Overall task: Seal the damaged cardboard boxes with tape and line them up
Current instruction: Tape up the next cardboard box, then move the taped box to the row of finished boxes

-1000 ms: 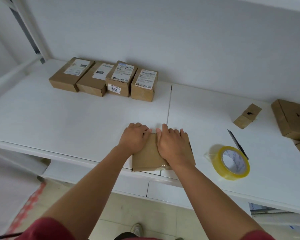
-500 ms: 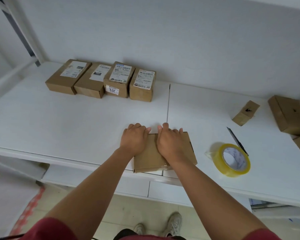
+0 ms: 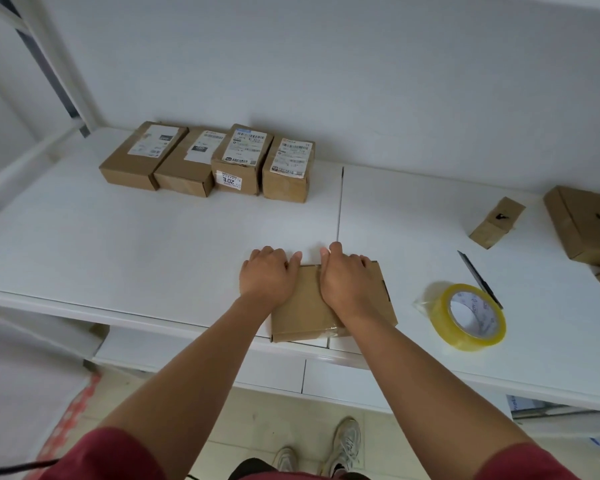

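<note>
The white surface (image 3: 153, 244) carries everything, and I stand at its near edge. At the far left, four taped boxes (image 3: 208, 161) with labels stand side by side against the wall, a row that I judge to be the finished ones. At the far right lie more boxes (image 3: 582, 223) and a small box (image 3: 497, 221), probably waiting for their turn.

The box (image 3: 312, 306) I am working on lies flat at the near edge, right in front of me, with clear tape showing on its near end. My left hand (image 3: 267, 275) presses down on its left part and my right hand (image 3: 347, 282) on the middle, fingers bent over the far edge, likely to smooth the tape and hold the flap closed. Neither hand lifts the box.

The yellow tape roll (image 3: 471, 317) rests near right, just beside the box and easy to reach, and the thin knife (image 3: 478, 277) lies just beyond it.

Compared with a second ago, both hands are in nearly the same place on the box, and the box has not moved.
</note>
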### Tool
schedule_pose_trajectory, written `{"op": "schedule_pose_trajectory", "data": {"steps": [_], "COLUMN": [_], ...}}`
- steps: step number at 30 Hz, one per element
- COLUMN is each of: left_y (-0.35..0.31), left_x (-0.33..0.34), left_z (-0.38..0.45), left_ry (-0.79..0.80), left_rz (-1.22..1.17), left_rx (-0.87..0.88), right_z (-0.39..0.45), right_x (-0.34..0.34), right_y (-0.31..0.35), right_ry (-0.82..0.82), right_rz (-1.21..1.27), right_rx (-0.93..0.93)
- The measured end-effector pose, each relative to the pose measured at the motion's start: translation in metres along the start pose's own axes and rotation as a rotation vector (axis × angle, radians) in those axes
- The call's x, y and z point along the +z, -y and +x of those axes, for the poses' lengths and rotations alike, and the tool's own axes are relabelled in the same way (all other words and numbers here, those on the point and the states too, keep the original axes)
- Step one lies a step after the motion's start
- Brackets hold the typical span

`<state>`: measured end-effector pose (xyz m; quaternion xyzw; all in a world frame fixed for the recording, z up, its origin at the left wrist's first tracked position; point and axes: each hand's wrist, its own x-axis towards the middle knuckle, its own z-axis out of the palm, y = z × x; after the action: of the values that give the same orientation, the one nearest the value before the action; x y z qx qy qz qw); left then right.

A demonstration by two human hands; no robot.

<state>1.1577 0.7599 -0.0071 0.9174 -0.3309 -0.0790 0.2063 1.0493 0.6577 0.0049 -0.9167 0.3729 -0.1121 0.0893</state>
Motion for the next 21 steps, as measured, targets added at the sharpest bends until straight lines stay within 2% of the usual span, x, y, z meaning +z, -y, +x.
{"op": "schedule_pose_trajectory", "data": {"steps": [3,5,7,10,12,14,16,17,21], "left_y": [0.001,0.0,-0.001,-0.002,-0.002,-0.002,0.001,0.004,0.013], "left_x": [-0.005,-0.008,-0.013,-0.022,-0.03,-0.037,-0.047,-0.051,-0.046], "left_z": [-0.002,-0.003,-0.005,-0.01,-0.013,-0.012,-0.008,-0.007,-0.021], "left_ry": [0.028,0.036,0.071,0.177,0.245,0.24,0.201,0.214,0.318], "left_rz": [0.009,-0.06,-0.112,-0.066,-0.156,-0.367,-0.61,-0.674,-0.437], "left_rx": [-0.116,-0.169,-0.225,-0.268,-0.263,-0.285,-0.386,-0.425,-0.406], "right_z": [0.003,0.001,-0.005,-0.011,-0.01,-0.005,0.001,0.004,0.001], "right_x": [-0.015,-0.026,-0.033,-0.031,-0.031,-0.033,-0.038,-0.039,-0.036], "right_y": [-0.014,-0.035,-0.055,-0.068,-0.066,-0.065,-0.068,-0.069,-0.075], "right_ry": [-0.104,-0.129,0.046,0.308,0.303,0.205,0.135,0.149,0.399], "right_rz": [0.272,0.161,0.017,0.07,0.199,0.331,0.407,0.4,0.205], "right_rx": [0.066,0.185,0.328,0.387,0.378,0.376,0.368,0.36,0.36]}}
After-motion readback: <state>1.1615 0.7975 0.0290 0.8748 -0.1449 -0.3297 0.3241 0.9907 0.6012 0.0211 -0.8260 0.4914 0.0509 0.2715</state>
